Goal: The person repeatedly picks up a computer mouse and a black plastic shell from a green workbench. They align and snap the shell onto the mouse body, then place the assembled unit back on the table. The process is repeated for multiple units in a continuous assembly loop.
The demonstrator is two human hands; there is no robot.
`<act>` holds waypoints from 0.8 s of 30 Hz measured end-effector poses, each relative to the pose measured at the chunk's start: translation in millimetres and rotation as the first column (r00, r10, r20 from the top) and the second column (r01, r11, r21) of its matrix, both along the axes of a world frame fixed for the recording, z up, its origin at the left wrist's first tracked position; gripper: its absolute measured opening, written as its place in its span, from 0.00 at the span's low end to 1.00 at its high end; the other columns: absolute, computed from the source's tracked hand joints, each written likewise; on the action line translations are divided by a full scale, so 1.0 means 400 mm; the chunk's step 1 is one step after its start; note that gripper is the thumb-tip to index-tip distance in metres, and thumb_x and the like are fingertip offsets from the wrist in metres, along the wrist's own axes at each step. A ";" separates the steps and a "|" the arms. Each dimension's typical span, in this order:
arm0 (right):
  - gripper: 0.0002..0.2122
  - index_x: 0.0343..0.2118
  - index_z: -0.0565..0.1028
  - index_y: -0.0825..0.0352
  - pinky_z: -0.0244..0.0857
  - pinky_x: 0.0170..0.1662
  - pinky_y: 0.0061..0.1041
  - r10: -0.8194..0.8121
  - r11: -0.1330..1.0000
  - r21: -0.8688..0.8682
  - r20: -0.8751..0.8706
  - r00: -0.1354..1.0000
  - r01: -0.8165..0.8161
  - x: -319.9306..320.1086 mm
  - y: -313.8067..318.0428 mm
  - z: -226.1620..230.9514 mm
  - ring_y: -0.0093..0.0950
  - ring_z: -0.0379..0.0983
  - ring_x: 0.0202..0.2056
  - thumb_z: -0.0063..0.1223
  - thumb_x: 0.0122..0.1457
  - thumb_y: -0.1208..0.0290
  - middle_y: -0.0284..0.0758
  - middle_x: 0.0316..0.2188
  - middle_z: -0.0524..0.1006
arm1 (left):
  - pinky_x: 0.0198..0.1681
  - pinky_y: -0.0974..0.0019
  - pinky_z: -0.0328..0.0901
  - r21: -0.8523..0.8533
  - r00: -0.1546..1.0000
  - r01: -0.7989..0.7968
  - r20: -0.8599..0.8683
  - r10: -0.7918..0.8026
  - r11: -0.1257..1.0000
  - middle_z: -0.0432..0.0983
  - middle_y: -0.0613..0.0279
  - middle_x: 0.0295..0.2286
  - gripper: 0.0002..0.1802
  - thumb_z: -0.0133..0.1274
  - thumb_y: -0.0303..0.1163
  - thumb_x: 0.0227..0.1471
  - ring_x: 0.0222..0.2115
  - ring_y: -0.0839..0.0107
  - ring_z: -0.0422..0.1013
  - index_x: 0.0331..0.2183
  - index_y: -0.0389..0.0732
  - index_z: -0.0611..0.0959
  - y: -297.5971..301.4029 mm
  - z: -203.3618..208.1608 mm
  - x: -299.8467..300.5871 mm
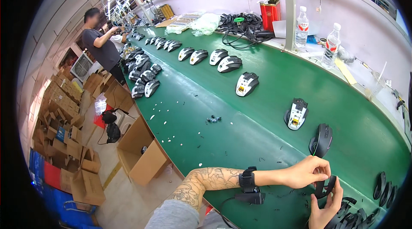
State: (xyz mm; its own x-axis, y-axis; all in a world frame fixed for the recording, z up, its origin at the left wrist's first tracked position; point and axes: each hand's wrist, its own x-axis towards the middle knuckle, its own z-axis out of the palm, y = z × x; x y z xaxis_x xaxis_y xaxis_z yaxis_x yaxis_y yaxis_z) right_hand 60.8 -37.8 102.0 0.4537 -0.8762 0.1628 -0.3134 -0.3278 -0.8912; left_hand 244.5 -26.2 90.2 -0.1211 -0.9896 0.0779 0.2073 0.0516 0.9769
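Both my hands are together at the lower right over the green work surface, on one curved black plastic part (pixel 331 185). My left hand (pixel 310 172) pinches its upper left end with thumb and fingertips. My right hand (pixel 327 210) grips the part's other side between thumb and fingers. Just beyond my left hand lies a black computer mouse (pixel 321 139). A white-and-black mouse with an opened top (pixel 297 114) sits farther off. Beside my right hand is a pile of curved black plastic parts (pixel 352 218), partly cut off by the picture's dark rim.
A line of half-assembled mice (pixel 230 63) runs away up the bench (pixel 266 87). More mice (pixel 141 68) are heaped at the far left edge. Bottles (pixel 331 44) stand on the back ledge. Cardboard boxes (pixel 146 151) are on the floor; another person (pixel 101 42) works farther along.
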 end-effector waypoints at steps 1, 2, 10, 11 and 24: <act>0.28 0.52 0.65 0.72 0.62 0.52 0.27 0.042 0.999 -0.018 0.002 0.999 -0.042 -0.005 0.001 -0.005 0.32 0.66 0.49 0.60 0.45 0.85 0.39 0.47 0.67 | 0.27 0.72 0.67 0.010 1.000 0.001 -0.022 -0.001 1.000 0.72 0.62 0.28 0.05 0.48 0.25 0.55 0.26 0.79 0.70 0.31 0.32 0.72 0.002 0.005 -0.001; 0.29 0.52 0.65 0.72 0.61 0.52 0.27 0.084 0.996 -0.035 0.002 0.997 -0.083 -0.012 0.004 -0.013 0.31 0.66 0.50 0.60 0.45 0.86 0.39 0.47 0.67 | 0.27 0.72 0.67 0.053 0.998 0.003 -0.055 0.000 0.999 0.72 0.62 0.27 0.06 0.49 0.26 0.54 0.26 0.79 0.69 0.32 0.32 0.72 0.005 0.001 -0.002; 0.25 0.49 0.68 0.71 0.61 0.52 0.30 -0.068 0.988 -0.131 0.088 0.994 0.079 0.012 0.020 -0.018 0.37 0.66 0.51 0.61 0.45 0.82 0.46 0.51 0.67 | 0.52 0.57 0.57 -0.404 0.617 -0.367 0.569 0.544 0.838 0.64 0.47 0.45 0.31 0.61 0.43 0.42 0.49 0.56 0.62 0.44 0.36 0.69 -0.053 0.011 0.106; 0.24 0.48 0.69 0.71 0.62 0.52 0.30 -0.031 0.959 -0.281 -0.010 0.999 0.026 0.005 0.014 -0.017 0.38 0.67 0.50 0.61 0.45 0.82 0.48 0.51 0.67 | 0.56 0.53 0.52 -0.473 0.368 -0.476 0.658 0.657 0.741 0.60 0.43 0.48 0.36 0.60 0.45 0.40 0.53 0.48 0.55 0.46 0.33 0.67 -0.071 -0.010 0.142; 0.22 0.42 0.72 0.70 0.67 0.43 0.29 -0.065 0.823 -0.567 -0.051 0.997 0.024 -0.005 -0.009 -0.078 0.37 0.72 0.39 0.56 0.39 0.85 0.46 0.43 0.71 | 0.55 0.52 0.52 -0.625 -0.201 -0.649 0.691 0.694 0.434 0.65 0.44 0.42 0.31 0.59 0.39 0.39 0.49 0.47 0.57 0.42 0.30 0.70 -0.002 -0.058 0.561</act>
State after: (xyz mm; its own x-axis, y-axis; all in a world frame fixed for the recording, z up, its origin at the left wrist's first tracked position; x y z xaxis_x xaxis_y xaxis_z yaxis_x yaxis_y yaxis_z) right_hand 58.9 -41.3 70.8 0.4436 -0.6588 0.6077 -0.3905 -0.7524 -0.5305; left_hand 468.8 -27.2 67.0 0.6095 -0.5585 0.5627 -0.7919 -0.3952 0.4656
